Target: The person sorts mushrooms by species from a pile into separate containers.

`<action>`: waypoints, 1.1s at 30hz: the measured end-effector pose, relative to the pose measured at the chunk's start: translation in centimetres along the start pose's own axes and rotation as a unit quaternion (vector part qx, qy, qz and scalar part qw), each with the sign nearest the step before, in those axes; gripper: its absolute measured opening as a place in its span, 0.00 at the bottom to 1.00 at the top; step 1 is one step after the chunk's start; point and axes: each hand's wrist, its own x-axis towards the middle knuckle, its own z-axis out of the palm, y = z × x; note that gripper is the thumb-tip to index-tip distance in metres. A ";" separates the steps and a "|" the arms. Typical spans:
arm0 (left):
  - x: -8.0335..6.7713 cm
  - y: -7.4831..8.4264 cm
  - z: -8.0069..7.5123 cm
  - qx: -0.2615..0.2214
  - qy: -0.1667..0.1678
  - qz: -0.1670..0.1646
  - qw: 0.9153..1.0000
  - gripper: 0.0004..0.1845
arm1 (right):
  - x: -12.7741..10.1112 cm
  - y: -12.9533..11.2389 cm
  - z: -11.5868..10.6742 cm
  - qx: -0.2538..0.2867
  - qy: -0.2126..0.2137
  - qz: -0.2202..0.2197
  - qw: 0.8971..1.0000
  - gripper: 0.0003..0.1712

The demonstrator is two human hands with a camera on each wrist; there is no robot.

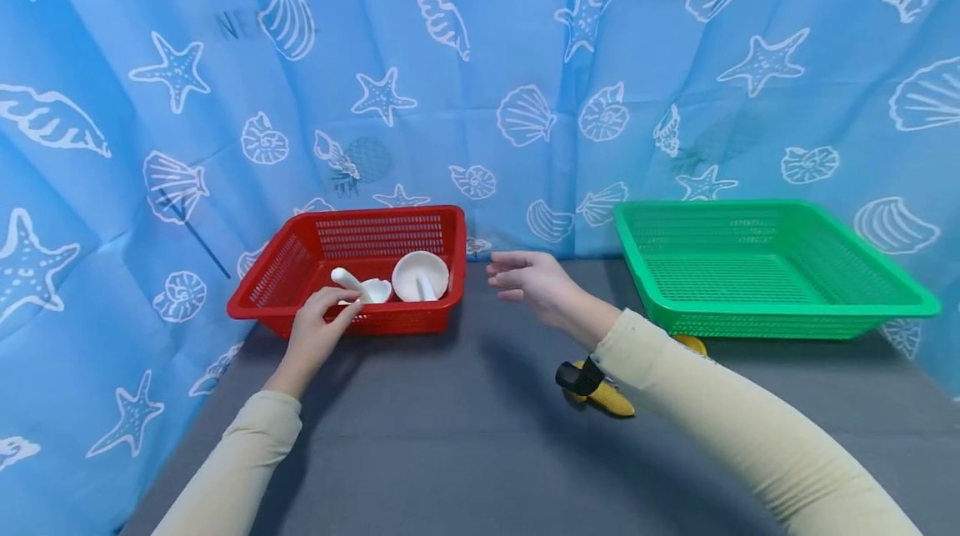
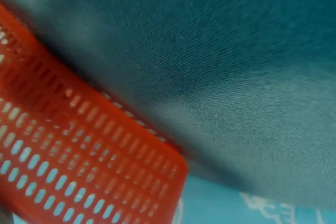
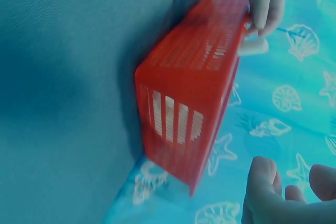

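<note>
At the front of the red basket (image 1: 345, 321), my left hand (image 1: 315, 332) reaches over the rim. Its thumb and fingertips pinch the near edge of a small white bowl (image 1: 378, 290), partly hidden by the hand. A white spoon (image 1: 347, 278) leans in that bowl, its handle sticking up above the rim. To its right a second white bowl (image 1: 405, 269) lies tilted with another white spoon (image 1: 426, 288) in it. My right hand (image 1: 543, 286) hovers above the table right of the basket, fingers extended, holding nothing. The left wrist view shows only the basket's side (image 2: 105, 150) and the cloth.
A green basket (image 1: 780, 323) stands at the back right. Yellow banana-like things (image 1: 611, 399) lie on the grey table (image 1: 465, 453), partly behind my right forearm. A blue curtain (image 1: 480, 102) with shells and starfish hangs behind.
</note>
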 end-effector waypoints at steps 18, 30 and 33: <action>-4.6 7.1 1.1 -0.140 -0.059 -0.167 0.974 0.17 | -7.0 0.1 -8.4 -0.132 0.001 -0.081 0.988 0.28; -5.5 9.9 4.3 -0.199 -0.099 -0.229 0.948 0.16 | -10.6 0.3 -13.2 -0.256 0.063 -0.108 0.959 0.30; -5.7 10.6 5.1 -0.210 -0.107 -0.235 0.943 0.15 | -11.3 0.4 -14.6 -0.297 0.075 -0.112 0.945 0.31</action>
